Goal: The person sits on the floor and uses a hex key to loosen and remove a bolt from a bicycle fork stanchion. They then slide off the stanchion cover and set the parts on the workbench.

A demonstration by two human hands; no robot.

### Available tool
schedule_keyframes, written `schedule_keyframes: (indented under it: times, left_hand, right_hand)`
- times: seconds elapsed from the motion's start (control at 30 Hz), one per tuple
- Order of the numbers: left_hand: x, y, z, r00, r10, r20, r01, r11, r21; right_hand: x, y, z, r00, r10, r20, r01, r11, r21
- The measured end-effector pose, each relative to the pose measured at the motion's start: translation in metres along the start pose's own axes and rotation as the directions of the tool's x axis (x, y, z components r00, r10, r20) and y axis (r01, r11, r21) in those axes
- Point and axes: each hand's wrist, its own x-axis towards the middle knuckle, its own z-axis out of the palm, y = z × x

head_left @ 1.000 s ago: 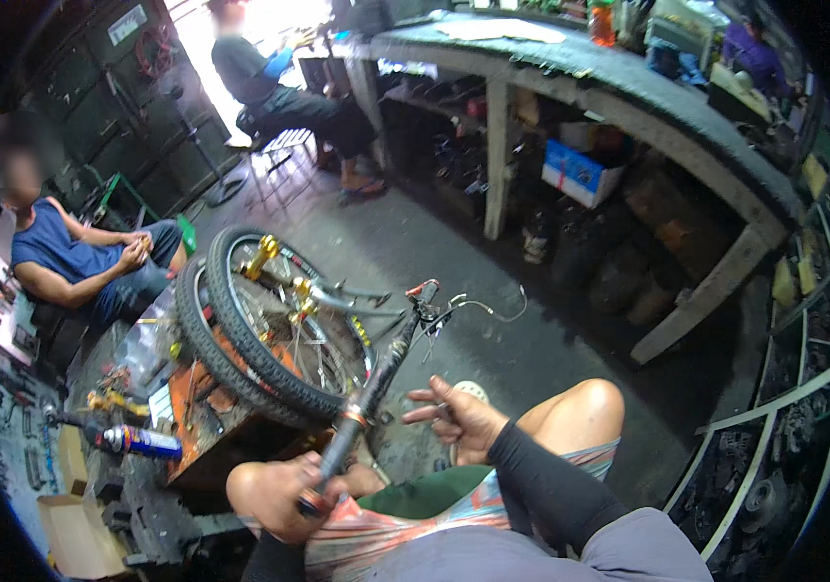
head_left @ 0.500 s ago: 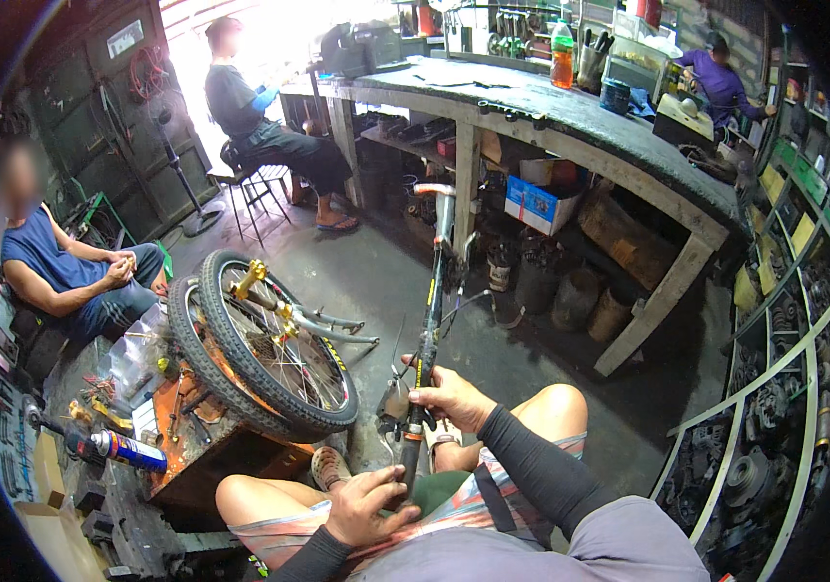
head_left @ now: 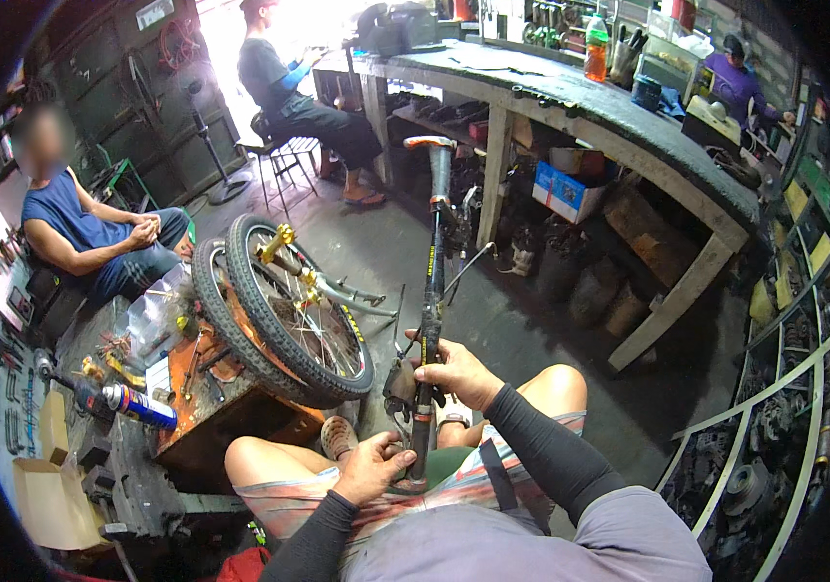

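A bicycle handlebar (head_left: 430, 276) stands lengthwise before me, one end low between my knees and the other pointing away. It is black with yellow lettering, and its far end carries a grey grip with an orange-and-white tip. Cables and a dark shifter with brake lever (head_left: 398, 386) hang at its left side. My right hand (head_left: 465, 376) is closed round the bar just above its lower part, thumb across the top. At the lower end, my left hand (head_left: 372, 469) has curled fingers against the bar's left side; their undersides are hidden.
Two bicycle wheels with a fork (head_left: 279, 320) lean over an orange-topped wooden box (head_left: 230, 436) at left. A blue spray can (head_left: 141, 405) lies nearby. Two people (head_left: 95, 223) sit at left and far, another at far right. A long workbench (head_left: 551, 92) and parts shelves (head_left: 783, 388) stand opposite.
The view has shifted slightly. My left hand has drawn off the top of the bar's lower end to its left side, fingers now more curled. My right hand keeps its hold.
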Motion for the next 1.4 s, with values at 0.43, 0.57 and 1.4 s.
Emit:
schedule_keyframes:
  times: [0.43,0.57,1.4]
  left_hand:
    - [0.006,-0.011,-0.05,0.955,-0.237,0.177,0.233,0.972,0.043]
    - [0.019,0.004,-0.056,0.937,-0.315,0.153,0.291,0.943,0.161]
    - [0.085,0.047,-0.06,0.988,0.145,-0.06,0.007,0.339,0.941]
  right_hand:
    - [0.026,0.088,-0.056,0.972,0.236,-0.002,-0.21,0.865,0.456]
    - [0.027,0.107,-0.06,0.973,0.23,-0.018,-0.184,0.822,0.539]
    - [0.048,0.107,-0.074,0.984,0.169,-0.056,-0.13,0.896,0.424]
